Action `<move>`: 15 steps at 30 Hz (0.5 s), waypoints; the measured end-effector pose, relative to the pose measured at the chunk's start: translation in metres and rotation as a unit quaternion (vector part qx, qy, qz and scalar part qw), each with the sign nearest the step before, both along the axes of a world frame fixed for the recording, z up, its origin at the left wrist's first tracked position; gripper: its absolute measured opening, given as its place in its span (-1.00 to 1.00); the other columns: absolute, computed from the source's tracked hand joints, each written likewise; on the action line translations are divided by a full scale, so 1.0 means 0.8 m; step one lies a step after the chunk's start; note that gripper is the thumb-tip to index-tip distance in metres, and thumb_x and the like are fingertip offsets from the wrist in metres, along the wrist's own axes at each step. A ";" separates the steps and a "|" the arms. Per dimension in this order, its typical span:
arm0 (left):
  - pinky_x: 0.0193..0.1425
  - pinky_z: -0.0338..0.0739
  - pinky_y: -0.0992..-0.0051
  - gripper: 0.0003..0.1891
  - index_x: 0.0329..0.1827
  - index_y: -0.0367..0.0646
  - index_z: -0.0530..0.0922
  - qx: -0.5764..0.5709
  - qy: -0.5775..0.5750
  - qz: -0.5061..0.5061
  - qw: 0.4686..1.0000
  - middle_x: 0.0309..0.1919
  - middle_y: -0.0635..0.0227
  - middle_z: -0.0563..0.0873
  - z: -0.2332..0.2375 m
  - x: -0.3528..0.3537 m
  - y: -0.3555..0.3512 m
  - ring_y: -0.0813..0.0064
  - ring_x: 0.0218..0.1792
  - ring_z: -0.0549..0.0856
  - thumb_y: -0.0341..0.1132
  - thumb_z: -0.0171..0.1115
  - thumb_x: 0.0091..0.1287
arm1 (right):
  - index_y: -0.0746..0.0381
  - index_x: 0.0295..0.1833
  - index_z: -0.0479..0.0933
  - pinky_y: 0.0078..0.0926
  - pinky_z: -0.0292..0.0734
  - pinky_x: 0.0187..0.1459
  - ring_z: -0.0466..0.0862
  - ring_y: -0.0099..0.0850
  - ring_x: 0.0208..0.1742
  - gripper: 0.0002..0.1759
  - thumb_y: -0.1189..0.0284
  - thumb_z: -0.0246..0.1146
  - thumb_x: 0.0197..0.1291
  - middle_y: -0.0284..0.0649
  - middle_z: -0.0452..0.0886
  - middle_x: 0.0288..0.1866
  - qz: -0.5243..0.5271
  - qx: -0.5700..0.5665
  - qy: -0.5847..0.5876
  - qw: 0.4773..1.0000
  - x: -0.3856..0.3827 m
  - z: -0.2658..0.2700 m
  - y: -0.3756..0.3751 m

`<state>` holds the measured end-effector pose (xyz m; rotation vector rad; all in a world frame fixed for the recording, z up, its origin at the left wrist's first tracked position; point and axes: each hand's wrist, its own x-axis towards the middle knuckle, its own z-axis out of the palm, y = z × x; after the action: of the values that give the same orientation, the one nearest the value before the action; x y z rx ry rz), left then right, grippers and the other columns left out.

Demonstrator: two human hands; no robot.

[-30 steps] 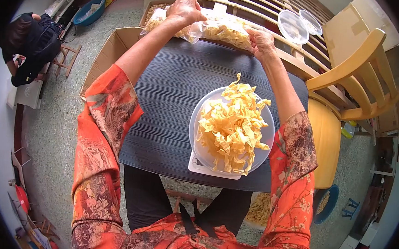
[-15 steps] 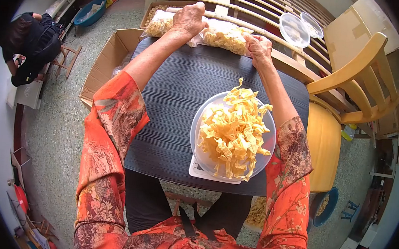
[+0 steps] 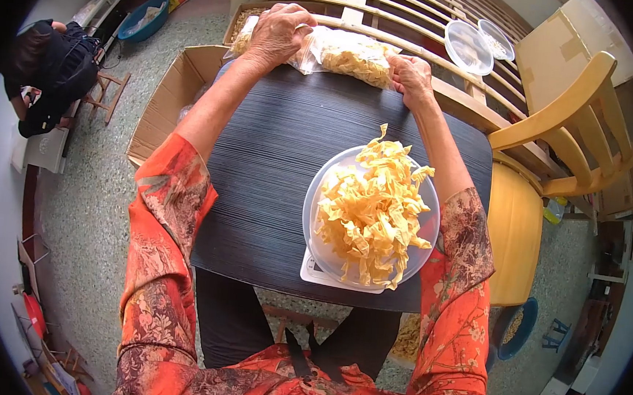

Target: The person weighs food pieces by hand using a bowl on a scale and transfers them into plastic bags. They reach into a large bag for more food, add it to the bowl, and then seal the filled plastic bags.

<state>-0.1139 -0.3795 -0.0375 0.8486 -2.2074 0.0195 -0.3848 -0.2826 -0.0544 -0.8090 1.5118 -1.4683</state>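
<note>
A clear plastic bag of pale yellow dried strips [image 3: 354, 58] lies along the far edge of the dark table. My right hand [image 3: 411, 79] pinches the right end of this bag. Past its loose left end, my left hand [image 3: 275, 34] is open, fingers bent and thumb apart, above a second filled bag [image 3: 245, 35] that it partly hides. Closer to me, a round clear plastic bowl [image 3: 312, 219] heaped with yellow dried strips [image 3: 376, 209] stands on a white kitchen scale [image 3: 314, 272].
Beyond the table [image 3: 258, 193] is a slatted wooden frame [image 3: 409, 28] holding two clear plastic containers [image 3: 468, 48]. A wooden chair [image 3: 516, 233] stands at the right, an open cardboard box [image 3: 163, 102] at the left. Another person [image 3: 53, 73] sits at far left.
My left hand has shifted left from the near bag's end, and its fingers have loosened. My right hand stays on the bag's right end.
</note>
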 end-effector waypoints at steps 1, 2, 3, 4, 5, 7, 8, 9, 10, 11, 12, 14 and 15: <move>0.26 0.48 0.27 -0.83 -0.06 0.02 0.75 0.028 -0.004 0.012 1.000 -0.03 0.40 0.76 -0.001 0.000 -0.005 0.28 0.15 0.63 -0.22 0.31 0.38 | 0.34 -0.17 0.57 -0.67 0.46 -0.64 0.58 -0.61 -0.59 -0.56 0.29 0.59 0.04 -0.24 0.66 -0.42 0.001 0.000 0.000 1.000 0.007 0.011 0.004; 0.26 0.48 0.27 -0.83 -0.06 0.02 0.75 0.028 -0.003 0.013 1.000 -0.03 0.40 0.76 -0.005 -0.002 -0.013 0.28 0.15 0.63 -0.22 0.31 0.38 | 0.29 -0.18 0.59 -0.70 0.44 -0.61 0.57 -0.64 -0.59 -0.58 0.26 0.61 0.03 -0.31 0.65 -0.44 0.003 0.042 0.029 0.999 0.017 0.029 0.012; 0.26 0.50 0.23 -0.81 -0.06 0.05 0.76 0.030 -0.007 0.019 0.999 -0.05 0.39 0.76 -0.007 -0.008 -0.022 0.26 0.14 0.64 -0.18 0.25 0.41 | 0.24 -0.19 0.62 -0.72 0.42 -0.57 0.56 -0.67 -0.59 -0.60 0.23 0.62 0.03 -0.37 0.64 -0.46 0.006 0.084 0.058 0.995 0.027 0.045 0.018; 0.26 0.51 0.19 -0.79 -0.06 0.08 0.76 0.032 -0.011 0.025 0.999 -0.06 0.39 0.76 -0.004 -0.012 -0.024 0.25 0.13 0.64 -0.14 0.20 0.43 | 0.24 -0.19 0.62 -0.72 0.42 -0.57 0.56 -0.67 -0.59 -0.60 0.23 0.62 0.03 -0.37 0.64 -0.46 0.006 0.084 0.058 0.995 0.027 0.044 0.018; 0.28 0.46 0.23 -0.72 0.01 -0.02 0.73 0.059 -0.070 0.040 0.995 0.00 0.31 0.75 -0.001 -0.016 -0.028 0.26 0.21 0.60 -0.11 0.15 0.49 | 0.24 -0.21 0.63 -0.71 0.44 -0.55 0.56 -0.67 -0.58 -0.60 0.23 0.63 0.01 -0.36 0.66 -0.45 0.025 0.068 0.063 0.995 0.027 0.042 0.019; 0.29 0.45 0.21 -0.68 0.06 -0.04 0.71 0.076 -0.108 0.022 0.991 0.03 0.28 0.75 0.002 -0.024 -0.043 0.23 0.22 0.60 -0.09 0.09 0.52 | 0.22 -0.23 0.65 -0.70 0.46 -0.53 0.57 -0.67 -0.58 -0.65 0.26 0.63 0.03 -0.35 0.69 -0.41 0.025 0.068 0.053 0.996 0.018 0.029 0.011; 0.30 0.44 0.20 -0.64 0.12 -0.06 0.68 0.092 -0.146 0.002 0.985 0.05 0.24 0.74 0.007 -0.027 -0.042 0.19 0.22 0.60 -0.06 0.03 0.54 | 0.22 -0.23 0.65 -0.70 0.46 -0.53 0.57 -0.67 -0.58 -0.65 0.26 0.63 0.03 -0.35 0.69 -0.41 0.026 0.069 0.053 0.996 0.012 0.023 0.007; 0.34 0.42 0.17 -0.57 0.20 -0.12 0.61 0.131 -0.182 0.000 0.974 0.12 0.18 0.72 0.014 -0.029 -0.045 0.12 0.25 0.58 -0.04 -0.06 0.57 | 0.21 -0.22 0.64 -0.70 0.46 -0.53 0.57 -0.67 -0.57 -0.68 0.30 0.61 0.05 -0.35 0.69 -0.39 0.041 0.068 0.039 0.996 0.006 0.018 0.003; 0.34 0.42 0.17 -0.57 0.20 -0.12 0.61 0.132 -0.181 -0.001 0.975 0.12 0.18 0.72 0.013 -0.033 -0.048 0.12 0.25 0.58 -0.04 -0.06 0.57 | 0.20 -0.20 0.64 -0.70 0.46 -0.54 0.58 -0.67 -0.56 -0.71 0.33 0.59 0.08 -0.35 0.70 -0.37 0.055 0.066 0.027 0.996 0.007 0.022 0.004; 0.35 0.42 0.17 -0.57 0.22 -0.14 0.60 0.181 -0.165 -0.004 0.970 0.15 0.14 0.70 0.015 -0.037 -0.052 0.10 0.26 0.58 -0.05 -0.06 0.57 | 0.16 -0.32 0.64 -0.65 0.31 -0.66 0.49 -0.66 -0.63 -0.79 0.40 0.57 0.10 -0.42 0.60 -0.52 0.039 0.055 -0.009 0.998 0.010 0.023 0.005; 0.36 0.41 0.16 -0.56 0.24 -0.16 0.58 0.229 -0.149 -0.007 0.962 0.17 0.10 0.68 0.015 -0.039 -0.054 0.08 0.26 0.57 -0.05 -0.06 0.56 | 0.16 -0.32 0.64 -0.65 0.31 -0.66 0.49 -0.66 -0.63 -0.79 0.40 0.57 0.10 -0.42 0.60 -0.52 0.038 0.056 -0.008 0.998 0.011 0.027 0.008; 0.36 0.43 0.16 -0.54 0.25 -0.19 0.57 0.225 -0.143 -0.034 0.963 0.17 0.09 0.68 0.014 -0.040 -0.058 0.07 0.25 0.58 -0.03 -0.05 0.56 | 0.16 -0.32 0.64 -0.65 0.36 -0.61 0.50 -0.67 -0.62 -0.80 0.40 0.56 0.11 -0.44 0.59 -0.53 0.052 0.057 0.000 0.997 0.005 0.026 0.008; 0.37 0.44 0.17 -0.52 0.25 -0.20 0.56 0.227 -0.129 -0.051 0.964 0.16 0.09 0.68 0.014 -0.042 -0.060 0.07 0.24 0.59 -0.01 -0.07 0.57 | 0.16 -0.32 0.64 -0.65 0.36 -0.61 0.50 -0.67 -0.62 -0.80 0.40 0.56 0.11 -0.44 0.59 -0.53 0.052 0.057 0.000 0.997 0.004 0.025 0.007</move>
<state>-0.1472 -0.4275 -0.0265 1.0212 -2.5458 -0.4660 -0.3818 -0.2770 -0.0344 -0.8058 1.5161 -1.2944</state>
